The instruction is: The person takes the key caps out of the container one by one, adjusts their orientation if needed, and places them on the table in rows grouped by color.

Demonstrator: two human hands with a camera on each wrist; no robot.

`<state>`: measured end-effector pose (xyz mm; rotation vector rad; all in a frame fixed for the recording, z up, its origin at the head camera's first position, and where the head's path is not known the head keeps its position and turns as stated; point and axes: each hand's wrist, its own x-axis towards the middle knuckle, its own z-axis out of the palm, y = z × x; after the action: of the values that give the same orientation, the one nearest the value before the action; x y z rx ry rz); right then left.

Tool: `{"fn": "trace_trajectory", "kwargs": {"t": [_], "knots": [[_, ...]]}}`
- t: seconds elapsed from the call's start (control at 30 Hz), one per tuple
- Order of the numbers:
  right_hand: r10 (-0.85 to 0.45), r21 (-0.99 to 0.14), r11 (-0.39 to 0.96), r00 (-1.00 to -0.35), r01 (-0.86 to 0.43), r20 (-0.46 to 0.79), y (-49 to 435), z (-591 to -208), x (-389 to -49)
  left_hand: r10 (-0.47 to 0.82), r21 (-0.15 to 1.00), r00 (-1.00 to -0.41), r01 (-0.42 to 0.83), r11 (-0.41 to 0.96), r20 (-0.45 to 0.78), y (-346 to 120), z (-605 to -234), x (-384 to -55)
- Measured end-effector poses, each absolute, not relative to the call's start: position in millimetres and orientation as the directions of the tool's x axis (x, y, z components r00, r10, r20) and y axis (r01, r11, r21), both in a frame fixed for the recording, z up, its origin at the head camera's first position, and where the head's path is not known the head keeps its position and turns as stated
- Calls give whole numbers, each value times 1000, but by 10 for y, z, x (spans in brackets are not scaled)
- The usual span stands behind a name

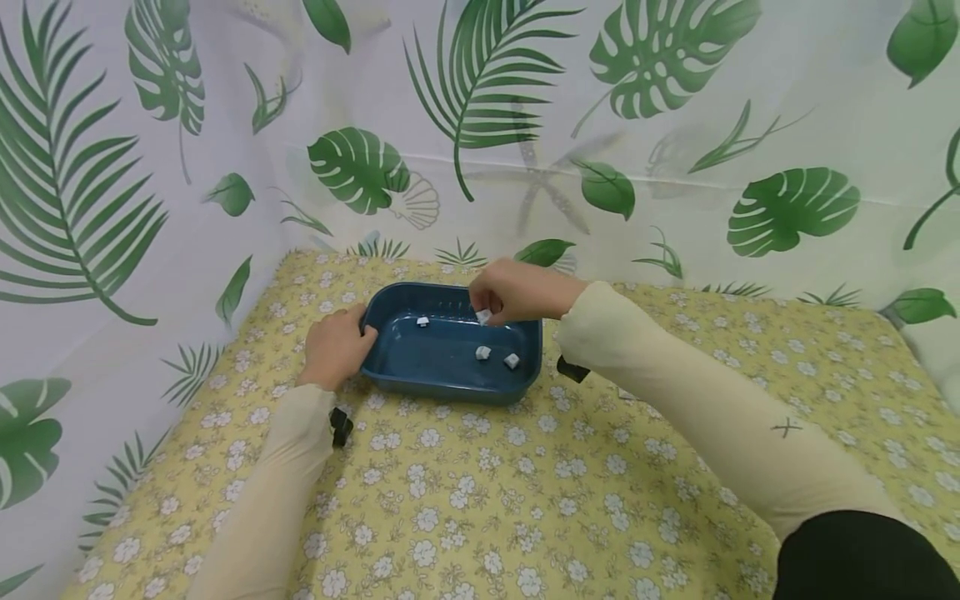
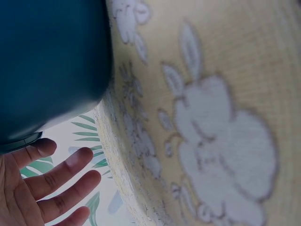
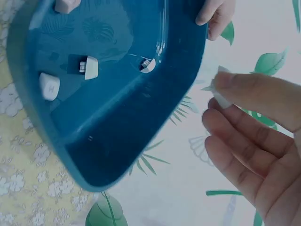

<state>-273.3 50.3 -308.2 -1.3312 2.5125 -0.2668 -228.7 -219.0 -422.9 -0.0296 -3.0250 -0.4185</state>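
Observation:
A blue plastic basin [image 1: 442, 389] stands on the table with several small white keycaps lying inside. One keycap [image 3: 50, 86] near its side wall carries a dark letter; another keycap [image 3: 91, 68] lies with its stem showing. My right hand [image 1: 517, 289] is over the basin's far right part, pinching a white keycap [image 3: 222, 96] between thumb and fingertips. At the left end, my left hand [image 1: 333, 346] holds the basin's rim, thumb over the edge and the other fingers outside. Those fingers [image 2: 61, 179] look spread and fairly straight in the left wrist view.
A yellow flowered cloth [image 1: 465, 500] covers the table. White sheets with green leaf prints [image 1: 525, 125] hang behind and at the left. A small pale flat thing [image 1: 626, 393] lies by the right sleeve, mostly covered by it.

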Motion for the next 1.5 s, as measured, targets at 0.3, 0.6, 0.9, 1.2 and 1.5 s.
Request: {"fn": "trace_trajectory", "kwargs": {"t": [0.3,0.6,0.9,1.2,1.5], "knots": [[-837,-265,535,-546,-802,-37,792,-2930,-2501,6,255,-997,25,967,74,-2178,-4220,-2284],[-794,-286,582,-608,-761,2,1165,-2916,-2387,8,258,-997,28,966,78,-2168,-4220,-2277],[-736,-295,636,-675,-713,46,1636,-3025,-2289,19,270,-995,44,962,94,-2161,-4246,-2268],[-635,-323,725,-772,-608,28,2047,-3133,-2167,19,266,-996,41,963,84,-2171,-4241,-2256],[-536,-344,791,-844,-507,13,2448,-3326,-2033,8,265,-997,27,964,74,-2170,-4251,-2262]]}}
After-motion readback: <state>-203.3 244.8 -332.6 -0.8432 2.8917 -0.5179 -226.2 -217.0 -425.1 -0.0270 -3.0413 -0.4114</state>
